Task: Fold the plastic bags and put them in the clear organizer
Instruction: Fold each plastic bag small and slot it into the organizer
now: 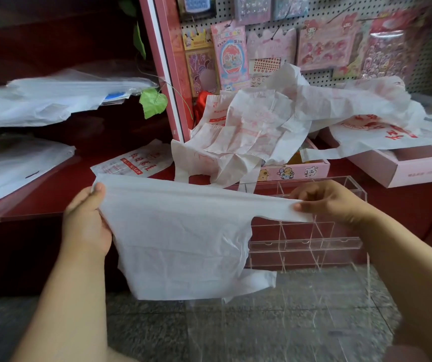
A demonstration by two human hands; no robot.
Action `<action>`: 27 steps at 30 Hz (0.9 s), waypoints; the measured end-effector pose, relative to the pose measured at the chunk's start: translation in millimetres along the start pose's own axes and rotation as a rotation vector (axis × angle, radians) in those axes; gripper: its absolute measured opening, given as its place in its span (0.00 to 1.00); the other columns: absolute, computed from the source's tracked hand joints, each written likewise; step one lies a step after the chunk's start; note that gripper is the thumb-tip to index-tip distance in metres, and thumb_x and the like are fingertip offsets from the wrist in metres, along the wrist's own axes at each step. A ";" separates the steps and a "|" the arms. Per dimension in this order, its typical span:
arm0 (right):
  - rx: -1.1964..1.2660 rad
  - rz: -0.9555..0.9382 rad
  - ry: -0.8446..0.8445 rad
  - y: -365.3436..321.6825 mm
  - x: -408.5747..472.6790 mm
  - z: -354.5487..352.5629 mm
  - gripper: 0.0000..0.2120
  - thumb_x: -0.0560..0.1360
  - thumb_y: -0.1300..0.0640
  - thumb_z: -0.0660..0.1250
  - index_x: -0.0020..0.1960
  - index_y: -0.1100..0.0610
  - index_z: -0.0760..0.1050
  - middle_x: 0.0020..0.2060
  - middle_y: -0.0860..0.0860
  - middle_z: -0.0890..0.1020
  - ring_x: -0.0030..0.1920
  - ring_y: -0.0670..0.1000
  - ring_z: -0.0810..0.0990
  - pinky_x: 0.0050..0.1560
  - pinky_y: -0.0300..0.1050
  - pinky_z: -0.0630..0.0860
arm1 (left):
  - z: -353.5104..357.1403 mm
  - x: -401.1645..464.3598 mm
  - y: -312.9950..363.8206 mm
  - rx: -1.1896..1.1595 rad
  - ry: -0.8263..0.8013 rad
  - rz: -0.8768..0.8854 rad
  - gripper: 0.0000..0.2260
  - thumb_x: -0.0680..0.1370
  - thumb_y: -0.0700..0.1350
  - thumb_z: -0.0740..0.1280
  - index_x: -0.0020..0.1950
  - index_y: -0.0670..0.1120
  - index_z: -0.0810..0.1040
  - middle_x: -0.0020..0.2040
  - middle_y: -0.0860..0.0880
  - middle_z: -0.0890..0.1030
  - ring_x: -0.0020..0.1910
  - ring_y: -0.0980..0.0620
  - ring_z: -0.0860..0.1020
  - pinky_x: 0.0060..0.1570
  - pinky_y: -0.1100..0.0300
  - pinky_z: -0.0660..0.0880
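Head view, single moment. Thin white plastic carrier bag (183,236) is held in the air, stretched sideways between both hands, in front of the tabletop edge.

Left hand (87,223): closed on the bag's left edge, thumb pressed over the top corner, fingers hidden behind the film. Right hand (327,199): fingertips pinched on the bag's narrowed handle strip, palm down. Neither hand is open.

Judgement on the hold: tension along the top edge pulls the film flat and straight, which suits a first lengthwise fold; the lower body hangs free and wrinkled, so folding seems barely begun. Lower handle loop dangles at bottom right.

Clear acrylic organizer with gridded compartments (314,231) sits on the dark red tabletop (40,197), directly behind and below the right hand, close for drop-in. Compartments visible through the walls appear to hold no bags, though glare limits certainty.

Supply: crumpled heap of white bags with red print (262,126) lies behind the organizer, draped over a pink cardboard box with cartoon animal figures (293,172). A flat printed bag (131,160) lies on the tabletop to the left.

Writing: red Chinese characters on the flat bag and on a bag at far right (382,129); too soft to read reliably. Hanging pink sticker packs on the white pegboard (319,77) carry small print, likewise illegible.
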State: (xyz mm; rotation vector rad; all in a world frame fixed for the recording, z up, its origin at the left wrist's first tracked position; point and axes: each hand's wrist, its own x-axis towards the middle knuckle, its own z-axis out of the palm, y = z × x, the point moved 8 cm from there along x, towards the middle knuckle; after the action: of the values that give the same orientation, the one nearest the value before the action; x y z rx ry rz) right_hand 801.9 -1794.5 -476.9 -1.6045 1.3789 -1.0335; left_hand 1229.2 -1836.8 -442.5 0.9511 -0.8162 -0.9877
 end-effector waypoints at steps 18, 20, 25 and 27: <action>0.899 0.208 0.271 27.1 7.1 33.2 0.19 0.69 0.61 0.69 0.59 0.62 0.72 0.43 0.56 0.83 0.41 0.52 0.82 0.47 0.43 0.80 | 46.3 -21.2 -6.5 0.013 -0.132 -0.024 0.09 0.84 0.45 0.59 0.57 0.47 0.78 0.53 0.49 0.84 0.52 0.52 0.83 0.51 0.57 0.80; 0.834 0.242 0.222 27.7 6.0 53.7 0.24 0.68 0.58 0.71 0.61 0.63 0.72 0.44 0.56 0.83 0.43 0.52 0.81 0.49 0.45 0.79 | 55.4 -26.5 -5.2 -0.038 -0.161 -0.046 0.10 0.84 0.45 0.58 0.59 0.48 0.78 0.54 0.50 0.84 0.54 0.52 0.83 0.50 0.58 0.81; 0.720 0.300 0.079 31.5 -1.0 98.1 0.23 0.69 0.54 0.72 0.62 0.57 0.73 0.50 0.53 0.83 0.51 0.53 0.80 0.55 0.49 0.74 | 74.8 -45.9 3.1 -0.131 -0.260 -0.123 0.14 0.82 0.51 0.59 0.62 0.49 0.79 0.58 0.47 0.83 0.57 0.48 0.82 0.53 0.53 0.80; 0.690 0.302 -0.024 30.3 -3.2 116.8 0.26 0.69 0.50 0.73 0.63 0.57 0.74 0.52 0.53 0.84 0.51 0.53 0.81 0.54 0.51 0.75 | 81.3 -53.4 4.6 -0.171 -0.328 -0.192 0.19 0.81 0.55 0.60 0.67 0.48 0.77 0.63 0.44 0.80 0.62 0.44 0.79 0.61 0.47 0.76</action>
State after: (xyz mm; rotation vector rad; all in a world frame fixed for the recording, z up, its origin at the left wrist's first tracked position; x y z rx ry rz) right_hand 898.4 -1789.9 -549.2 -0.8716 1.0394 -1.1321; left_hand 1140.2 -1808.0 -415.4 0.7385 -0.9059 -1.3827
